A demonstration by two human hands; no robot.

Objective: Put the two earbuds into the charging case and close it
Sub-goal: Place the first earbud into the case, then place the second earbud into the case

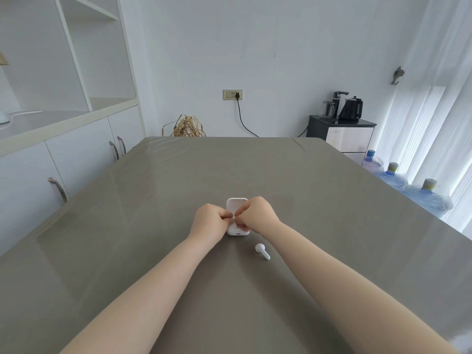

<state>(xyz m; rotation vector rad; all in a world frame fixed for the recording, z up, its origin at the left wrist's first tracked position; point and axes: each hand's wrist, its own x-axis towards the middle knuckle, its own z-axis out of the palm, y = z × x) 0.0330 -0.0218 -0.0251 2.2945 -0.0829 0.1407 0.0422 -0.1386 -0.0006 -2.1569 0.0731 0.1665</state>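
Earbud (262, 251), glossy white, lies loose; both hands pinch another over rounded case (237, 203).

Black kettle (352, 108) beside water jugs (392, 176)

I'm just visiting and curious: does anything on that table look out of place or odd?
Only one thing: a white earbud lies loose on its side on the grey table, just right of the open charging case. Both hands, left hand and right hand, meet over the case. Nothing looks spilled or damaged.
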